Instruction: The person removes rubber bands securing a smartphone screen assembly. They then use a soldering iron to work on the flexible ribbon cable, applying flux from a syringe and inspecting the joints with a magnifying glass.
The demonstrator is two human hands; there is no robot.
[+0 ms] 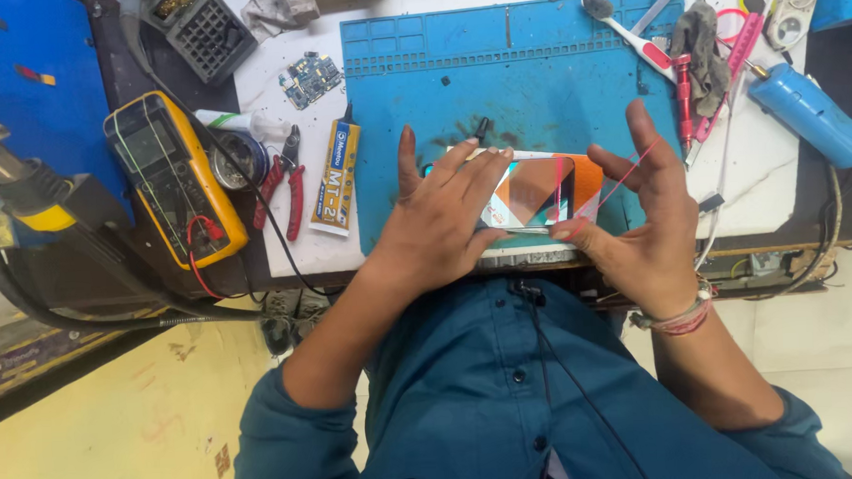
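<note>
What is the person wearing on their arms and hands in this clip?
Both hands, left hand and right hand, are bare, with no gloves. Teal-blue shirt sleeves are pushed up past the forearms. The right wrist carries a band of red and pale threads.
</note>
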